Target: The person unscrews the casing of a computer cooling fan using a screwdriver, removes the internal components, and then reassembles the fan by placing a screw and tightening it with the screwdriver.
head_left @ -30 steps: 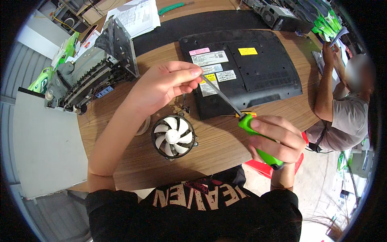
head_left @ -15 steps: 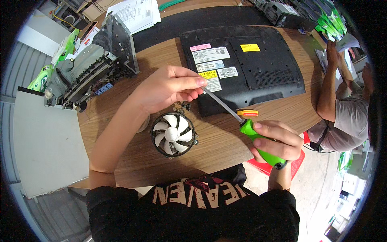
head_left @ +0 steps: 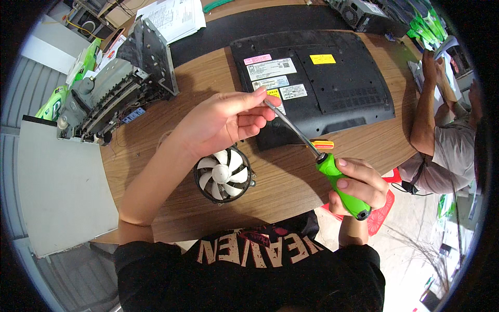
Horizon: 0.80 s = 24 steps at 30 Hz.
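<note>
My right hand is wrapped round the green handle of a screwdriver, whose metal shaft points up and to the left. At the shaft's far end, my left hand is closed, thumb and forefinger at the tip and the other fingers curled. Whether a small part sits there is hidden. Below the left hand, a round cooling fan with white blades and a dark frame lies on the wooden table. Beyond the hands lies a flat black computer casing with several labels.
A yellow-and-red handled tool lies by the casing's near edge. At left stands a dismantled machine chassis; behind it are papers. A black computer unit stands far right. Another person sits at the right side.
The screwdriver and my right hand have shifted slightly right and down. My left hand has moved a little right, its thumb lifted and its grip at the tip looser.
</note>
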Motion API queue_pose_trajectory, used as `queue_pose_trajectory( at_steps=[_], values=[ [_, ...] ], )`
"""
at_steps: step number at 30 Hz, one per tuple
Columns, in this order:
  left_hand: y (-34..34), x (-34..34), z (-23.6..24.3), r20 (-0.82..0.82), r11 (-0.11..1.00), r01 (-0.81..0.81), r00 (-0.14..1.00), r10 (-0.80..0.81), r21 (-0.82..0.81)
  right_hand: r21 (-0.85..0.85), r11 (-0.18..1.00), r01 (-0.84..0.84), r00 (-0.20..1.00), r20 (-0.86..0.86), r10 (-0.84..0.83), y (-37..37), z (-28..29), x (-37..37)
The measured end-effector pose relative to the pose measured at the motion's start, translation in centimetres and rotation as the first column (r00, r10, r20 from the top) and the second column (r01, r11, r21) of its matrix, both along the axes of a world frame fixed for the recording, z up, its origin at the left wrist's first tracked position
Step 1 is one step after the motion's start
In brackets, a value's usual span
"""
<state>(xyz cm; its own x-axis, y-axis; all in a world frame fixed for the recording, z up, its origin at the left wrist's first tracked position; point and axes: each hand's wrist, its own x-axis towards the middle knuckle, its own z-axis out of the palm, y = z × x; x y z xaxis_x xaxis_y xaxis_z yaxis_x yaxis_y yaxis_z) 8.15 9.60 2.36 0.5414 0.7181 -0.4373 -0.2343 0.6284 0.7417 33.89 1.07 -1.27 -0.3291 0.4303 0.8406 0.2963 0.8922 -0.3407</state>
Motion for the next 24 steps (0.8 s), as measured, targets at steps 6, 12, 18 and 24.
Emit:
queue_pose_trajectory(
  at_steps=[6, 12, 18, 24],
  values=[
    [-0.3, 0.5, 0.4, -0.011, 1.0, -0.027, 1.0, 0.027, -0.014, -0.036, 0.999, 0.013, 1.0, -0.026, -0.014, -0.2, 0.1, -0.1],
    [-0.5, 0.9, 0.9, -0.052, 0.995, -0.078, 0.995, 0.081, 0.058, -0.146, 0.986, 0.085, 0.979, -0.17, -0.11, -0.8, 0.2, -0.6],
    [-0.5, 1.3, 0.9, -0.028, 0.992, -0.056, 0.998, 0.059, 0.114, -0.476, 0.878, -0.05, 0.772, -0.576, -0.269, -1.7, -1.3, -1.6],
    [-0.7, 1.6, -0.4, 0.099, 0.98, -0.118, 0.99, 0.104, 0.158, -0.597, 0.792, -0.128, 0.642, -0.658, -0.393, -2.5, -1.8, -3.8]
  ],
)
